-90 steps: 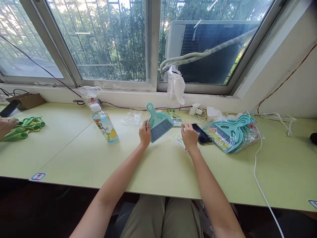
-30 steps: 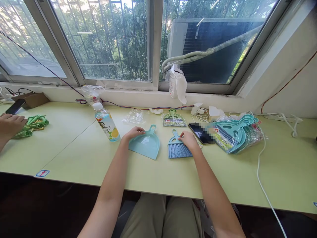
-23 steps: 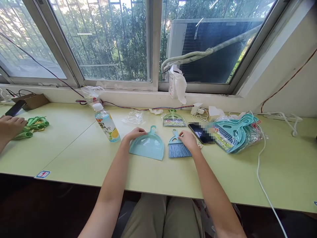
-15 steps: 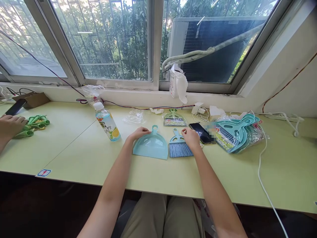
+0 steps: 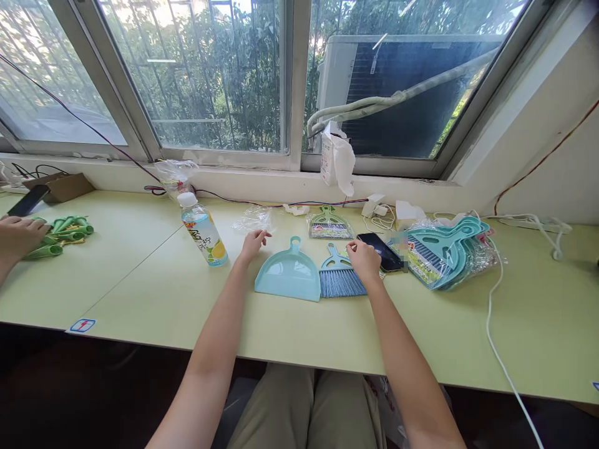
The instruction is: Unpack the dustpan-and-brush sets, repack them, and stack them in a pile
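Note:
A light-blue dustpan (image 5: 288,274) lies on the pale green table, its handle pointing to the window. Touching its right edge is a small blue brush (image 5: 340,280) with dark blue bristles. My left hand (image 5: 253,246) is just beyond the dustpan's upper left side, touching neither pan nor brush, its fingers loosely apart. Over the right part of the brush is my right hand (image 5: 365,259), thumb and fingertips pinched together; anything between them is too small to name. A dark phone (image 5: 384,252) lies right behind this hand. A packaged green brush set (image 5: 330,224) lies behind the brush.
A drink bottle (image 5: 204,229) stands left. Bagged blue dustpan sets (image 5: 444,252) are piled right, beside a white cable (image 5: 491,330). Another person's hand (image 5: 21,237) is near green items (image 5: 70,234) at far left. Clear plastic wrap (image 5: 255,218) lies by the window.
My left hand has let go of the dustpan and moved up and left. The dustpan has shifted slightly right, against the brush. My right hand has moved slightly right.

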A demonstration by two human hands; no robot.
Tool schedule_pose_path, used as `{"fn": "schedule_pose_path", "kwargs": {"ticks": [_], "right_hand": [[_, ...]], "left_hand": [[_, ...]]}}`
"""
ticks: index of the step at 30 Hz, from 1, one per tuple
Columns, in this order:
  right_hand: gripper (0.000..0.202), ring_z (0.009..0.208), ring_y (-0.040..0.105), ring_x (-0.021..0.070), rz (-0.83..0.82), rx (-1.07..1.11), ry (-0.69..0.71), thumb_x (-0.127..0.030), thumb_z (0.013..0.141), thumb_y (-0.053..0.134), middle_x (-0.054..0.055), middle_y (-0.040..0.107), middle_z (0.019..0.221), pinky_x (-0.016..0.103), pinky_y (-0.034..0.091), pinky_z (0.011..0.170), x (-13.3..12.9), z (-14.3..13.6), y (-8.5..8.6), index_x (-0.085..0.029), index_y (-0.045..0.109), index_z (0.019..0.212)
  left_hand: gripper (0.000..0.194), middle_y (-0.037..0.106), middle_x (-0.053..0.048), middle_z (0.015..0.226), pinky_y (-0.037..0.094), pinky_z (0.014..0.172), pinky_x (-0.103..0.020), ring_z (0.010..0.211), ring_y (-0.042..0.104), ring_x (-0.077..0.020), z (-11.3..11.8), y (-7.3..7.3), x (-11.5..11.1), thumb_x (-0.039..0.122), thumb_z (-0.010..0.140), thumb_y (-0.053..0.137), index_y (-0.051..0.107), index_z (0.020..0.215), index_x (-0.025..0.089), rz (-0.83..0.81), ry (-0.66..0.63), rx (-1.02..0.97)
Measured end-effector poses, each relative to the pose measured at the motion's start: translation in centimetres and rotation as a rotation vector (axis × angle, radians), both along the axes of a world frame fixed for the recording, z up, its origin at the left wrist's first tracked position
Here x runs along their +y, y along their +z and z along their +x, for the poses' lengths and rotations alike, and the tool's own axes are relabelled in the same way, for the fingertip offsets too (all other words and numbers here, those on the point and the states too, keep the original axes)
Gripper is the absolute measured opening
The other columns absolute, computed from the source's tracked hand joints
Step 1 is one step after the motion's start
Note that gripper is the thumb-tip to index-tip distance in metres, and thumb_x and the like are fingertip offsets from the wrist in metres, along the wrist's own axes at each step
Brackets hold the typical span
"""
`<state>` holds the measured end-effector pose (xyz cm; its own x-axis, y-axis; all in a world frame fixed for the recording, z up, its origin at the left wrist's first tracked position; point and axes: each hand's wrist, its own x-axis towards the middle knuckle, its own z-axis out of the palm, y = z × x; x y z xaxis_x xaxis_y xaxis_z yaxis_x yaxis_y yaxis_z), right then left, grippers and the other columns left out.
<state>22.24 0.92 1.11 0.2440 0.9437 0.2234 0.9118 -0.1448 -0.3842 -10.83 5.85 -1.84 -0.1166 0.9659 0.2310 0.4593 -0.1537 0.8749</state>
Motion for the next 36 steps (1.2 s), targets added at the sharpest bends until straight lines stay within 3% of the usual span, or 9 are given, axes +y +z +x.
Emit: {"fn": "schedule_pose_path", "kwargs": {"ticks": [9,21,24,29,32,36], "right_hand": [[0.024,0.082,0.061,0.0198,-0.007,0.030,-0.039,-0.031,0.087,0.047,0.007,0.068,0.087,0.025,0.039,0.067,0.0,0.2,0.1,-0.025,0.069,0.095],[0.025,0.083,0.061,0.0197,0.013,0.024,0.010,-0.027,0.086,0.046,0.009,0.068,0.093,0.025,0.038,0.065,0.0,0.2,0.0,-0.021,0.069,0.091],[0.026,0.084,0.062,0.0193,0.019,0.006,0.039,-0.029,0.087,0.045,0.008,0.069,0.092,0.025,0.039,0.066,0.2,0.3,-0.3,-0.022,0.070,0.092],[0.022,0.088,0.061,0.0188,-0.092,-0.073,0.141,-0.034,0.084,0.054,0.007,0.068,0.098,0.026,0.040,0.071,0.7,0.6,-1.4,-0.023,0.070,0.093],[0.021,0.091,0.061,0.0189,-0.120,-0.078,0.172,-0.037,0.081,0.058,0.006,0.068,0.099,0.026,0.040,0.071,0.9,0.9,-1.8,-0.023,0.070,0.091],[0.014,0.092,0.061,0.0174,-0.135,-0.065,0.186,-0.030,0.079,0.062,0.004,0.068,0.097,0.025,0.039,0.069,1.0,1.2,-1.9,-0.025,0.071,0.089]], "left_hand": [[0.035,0.056,-0.002,0.058,0.035,0.056,-0.025,0.058,0.047,-0.0134,0.1,-0.4,0.0,0.040,0.079,0.046,0.070,0.082,0.015,-0.026,-0.002,0.013],[0.041,0.057,-0.001,0.064,0.035,0.051,-0.024,0.049,0.042,-0.0101,-0.2,-0.9,0.3,0.048,0.079,0.043,0.067,0.088,0.016,-0.088,-0.041,0.084],[0.045,0.060,-0.003,0.069,0.037,0.053,-0.024,0.050,0.044,-0.0099,0.3,-0.3,-0.2,0.053,0.078,0.046,0.067,0.091,0.016,-0.089,-0.103,0.071],[0.045,0.066,-0.005,0.079,0.039,0.057,-0.025,0.066,0.054,-0.0151,1.5,0.5,-1.0,0.054,0.061,0.068,0.071,0.088,0.018,-0.184,-0.388,0.156],[0.039,0.063,-0.004,0.073,0.039,0.059,-0.027,0.067,0.054,-0.0161,1.7,0.3,-0.9,0.050,0.054,0.072,0.071,0.073,0.016,-0.176,-0.399,0.224],[0.034,0.059,-0.003,0.069,0.038,0.061,-0.027,0.068,0.052,-0.0159,1.3,-0.3,-0.4,0.048,0.062,0.064,0.068,0.074,0.016,-0.138,-0.339,0.196]]}}
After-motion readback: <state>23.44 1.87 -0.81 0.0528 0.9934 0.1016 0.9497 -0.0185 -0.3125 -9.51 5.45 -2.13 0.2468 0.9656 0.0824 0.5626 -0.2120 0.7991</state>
